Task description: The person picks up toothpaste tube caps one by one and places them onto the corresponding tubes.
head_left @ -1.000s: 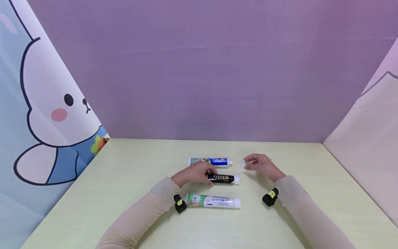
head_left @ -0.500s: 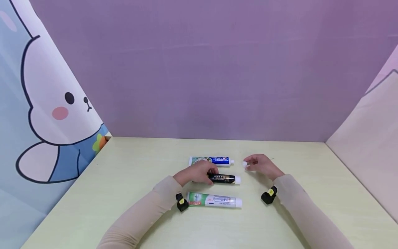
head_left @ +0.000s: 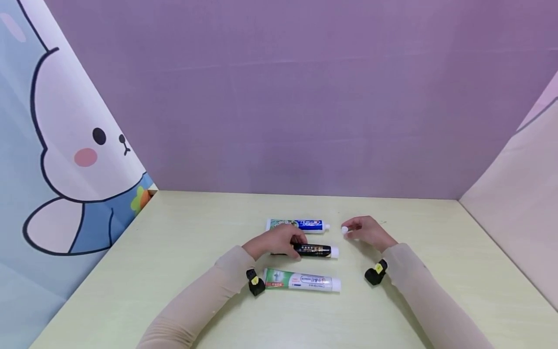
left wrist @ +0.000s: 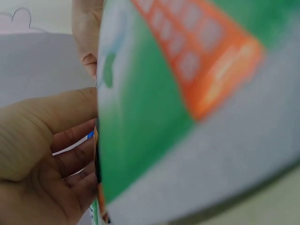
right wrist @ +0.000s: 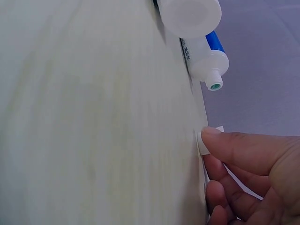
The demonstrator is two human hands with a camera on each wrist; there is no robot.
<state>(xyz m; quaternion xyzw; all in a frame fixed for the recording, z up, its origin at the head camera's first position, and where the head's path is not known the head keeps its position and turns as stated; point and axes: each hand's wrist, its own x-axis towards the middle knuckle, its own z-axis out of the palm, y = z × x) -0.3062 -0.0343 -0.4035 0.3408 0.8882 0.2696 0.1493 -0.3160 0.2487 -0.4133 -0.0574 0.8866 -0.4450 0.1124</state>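
Note:
Three toothpaste tubes lie side by side on the table, nozzle ends to the right. My left hand [head_left: 279, 241] grips the black toothpaste tube [head_left: 315, 250] in the middle; its white cap is on. Beyond it lies the blue and green toothpaste tube [head_left: 310, 225], partly behind the left hand, with its small nozzle [right wrist: 214, 80] bare in the right wrist view. Between thumb and fingers, my right hand [head_left: 368, 231] pinches a small white cap [head_left: 345, 230] at the tabletop, right of that nozzle. In the left wrist view a nearer tube covers most of the grip.
The capped green and white toothpaste tube [head_left: 311, 282] lies nearest to me, close to the left wrist's black camera [head_left: 255, 283]. A purple backdrop [head_left: 305, 106] rises behind the pale table [head_left: 209, 220], with a cartoon-printed cloth [head_left: 83, 145] on the left.
The head view has shifted slightly. The white cap has turned a little in the right fingers and shows more fully. The left hand stays on the black toothpaste tube.

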